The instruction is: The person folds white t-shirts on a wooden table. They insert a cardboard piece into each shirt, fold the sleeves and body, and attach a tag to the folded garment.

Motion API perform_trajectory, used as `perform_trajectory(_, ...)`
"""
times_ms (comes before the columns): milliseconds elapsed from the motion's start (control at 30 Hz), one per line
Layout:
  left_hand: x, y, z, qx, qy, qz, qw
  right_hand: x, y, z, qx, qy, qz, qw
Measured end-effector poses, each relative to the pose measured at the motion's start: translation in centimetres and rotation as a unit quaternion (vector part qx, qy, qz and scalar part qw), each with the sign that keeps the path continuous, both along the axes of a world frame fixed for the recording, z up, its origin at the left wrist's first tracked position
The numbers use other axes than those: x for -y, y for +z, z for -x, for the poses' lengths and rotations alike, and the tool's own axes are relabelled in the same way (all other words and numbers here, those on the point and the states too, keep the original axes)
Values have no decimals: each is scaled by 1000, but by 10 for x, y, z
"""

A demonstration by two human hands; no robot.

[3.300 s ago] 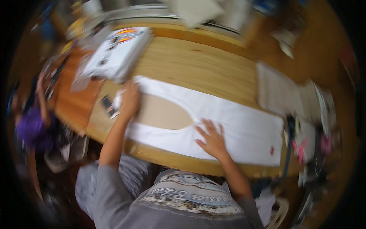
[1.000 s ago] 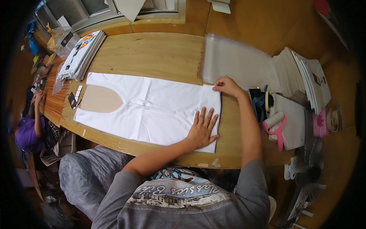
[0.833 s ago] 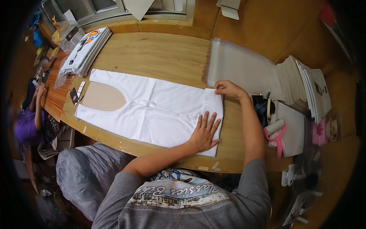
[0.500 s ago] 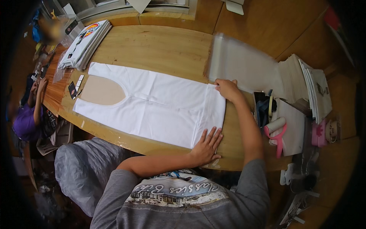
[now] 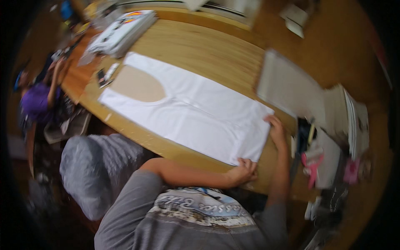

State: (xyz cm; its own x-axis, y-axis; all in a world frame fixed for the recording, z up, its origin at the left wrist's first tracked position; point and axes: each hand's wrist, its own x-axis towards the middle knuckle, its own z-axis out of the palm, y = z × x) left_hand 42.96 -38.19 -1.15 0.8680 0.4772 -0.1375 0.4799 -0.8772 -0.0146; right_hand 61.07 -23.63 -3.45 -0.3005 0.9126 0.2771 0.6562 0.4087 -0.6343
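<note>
A white shirt (image 5: 200,104), folded into a long flat panel, lies on the wooden table in front of me. Its wide neck opening points left and frames a smooth beige surface (image 5: 139,85). At the near corner of the hem, my left hand (image 5: 243,171) has its fingers curled in, closed on the cloth. My right hand (image 5: 277,129) pinches the far corner of the same hem. Some motion blur softens both hands.
Beyond the shirt's left end sit a stack of folded printed shirts (image 5: 123,33) and small tags (image 5: 107,75). Clear plastic bags (image 5: 287,81), a paper stack (image 5: 339,108) and a pink-handled tape dispenser (image 5: 312,162) are at right. Someone in purple (image 5: 37,102) works at far left.
My left hand has gone from lying flat on the hem to curled at its corner. My right hand keeps its far corner. The whole view has shifted and tilted.
</note>
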Motion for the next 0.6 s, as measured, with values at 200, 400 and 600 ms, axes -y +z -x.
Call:
perform_trajectory(200,-51,51,31,265,9,108,958,29,22,11,103,-27,-10,994)
perform_trajectory(400,-49,136,96,555,23,364,747,4,43,-28,-410,-41,51,910)
perform_trajectory(600,-36,145,196,834,119,310,441,-63,157,113,-479,50,-64,874)
